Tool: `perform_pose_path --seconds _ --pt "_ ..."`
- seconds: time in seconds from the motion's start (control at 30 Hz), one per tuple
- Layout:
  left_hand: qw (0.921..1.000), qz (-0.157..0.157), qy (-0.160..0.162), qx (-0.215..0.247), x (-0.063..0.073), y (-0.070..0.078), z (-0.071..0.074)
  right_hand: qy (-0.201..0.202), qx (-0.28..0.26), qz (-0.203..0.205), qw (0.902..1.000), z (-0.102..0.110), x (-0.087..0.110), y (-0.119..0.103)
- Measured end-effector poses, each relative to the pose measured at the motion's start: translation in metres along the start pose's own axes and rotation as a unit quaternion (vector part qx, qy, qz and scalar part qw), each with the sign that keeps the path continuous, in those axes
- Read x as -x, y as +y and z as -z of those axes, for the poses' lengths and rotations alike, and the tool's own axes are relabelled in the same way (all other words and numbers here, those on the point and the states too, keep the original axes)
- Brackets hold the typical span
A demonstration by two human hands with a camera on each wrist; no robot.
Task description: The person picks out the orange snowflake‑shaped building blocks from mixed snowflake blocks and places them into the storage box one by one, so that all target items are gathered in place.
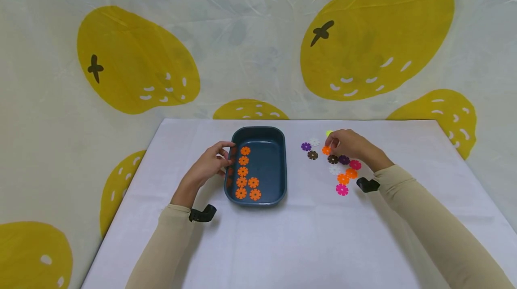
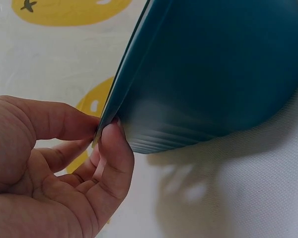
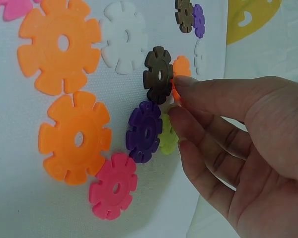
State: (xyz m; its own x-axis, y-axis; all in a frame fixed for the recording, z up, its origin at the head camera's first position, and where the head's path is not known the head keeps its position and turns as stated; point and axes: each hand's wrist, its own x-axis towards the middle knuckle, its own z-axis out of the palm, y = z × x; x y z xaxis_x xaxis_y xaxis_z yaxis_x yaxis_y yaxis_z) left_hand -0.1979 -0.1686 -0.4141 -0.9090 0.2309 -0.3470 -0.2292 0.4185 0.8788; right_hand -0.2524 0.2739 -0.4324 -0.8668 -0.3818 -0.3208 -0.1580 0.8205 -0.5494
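Note:
My left hand (image 1: 208, 163) pinches the left rim of a dark blue tray (image 1: 271, 163), thumb on one side of the edge and fingers on the other in the left wrist view (image 2: 84, 148). Several orange flower-shaped discs (image 1: 243, 171) lie inside, in a column along the left wall with a shorter one beside it. To the right, my right hand (image 1: 352, 144) pinches the edge of an orange notched disc (image 1: 326, 150), with thumb and index finger at it in the right wrist view. A brown disc (image 3: 159, 75) and a purple disc (image 3: 144, 132) lie close by the fingertips.
Around the right hand lie more loose discs: purple (image 1: 306, 146), white (image 1: 314, 142), brown (image 1: 313, 155), orange (image 1: 343, 179) and pink (image 1: 342, 189). A yellow-green one (image 1: 329, 133) is partly hidden behind the hand. The white table (image 1: 307, 244) ends at a patterned cloth backdrop (image 1: 250, 55).

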Motion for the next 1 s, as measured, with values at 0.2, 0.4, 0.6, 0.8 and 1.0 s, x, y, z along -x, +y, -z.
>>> perform_pose_path --seconds 0.2,0.4,0.6,0.8,1.0 --pt "1.0 0.001 0.001 0.0 -0.001 -0.0007 0.0001 0.004 0.009 -0.007 0.9999 -0.0001 0.0008 0.0003" --pt "1.0 -0.001 0.003 -0.001 -0.0019 -0.0014 -0.0003 0.009 0.013 -0.011 0.9998 -0.0004 0.0001 0.001" --pt "1.0 -0.006 0.0 0.005 -0.0004 -0.0011 -0.0001 0.015 0.016 -0.014 0.9997 -0.0006 -0.0012 -0.0003" --pt "1.0 -0.008 0.0 0.005 0.0009 -0.0008 0.0 0.012 0.014 -0.024 0.9995 -0.0013 -0.0013 -0.0036" --pt "1.0 -0.005 -0.001 0.002 -0.0008 -0.0009 0.0004 0.006 0.022 -0.025 0.9994 -0.0036 -0.0029 -0.0023"
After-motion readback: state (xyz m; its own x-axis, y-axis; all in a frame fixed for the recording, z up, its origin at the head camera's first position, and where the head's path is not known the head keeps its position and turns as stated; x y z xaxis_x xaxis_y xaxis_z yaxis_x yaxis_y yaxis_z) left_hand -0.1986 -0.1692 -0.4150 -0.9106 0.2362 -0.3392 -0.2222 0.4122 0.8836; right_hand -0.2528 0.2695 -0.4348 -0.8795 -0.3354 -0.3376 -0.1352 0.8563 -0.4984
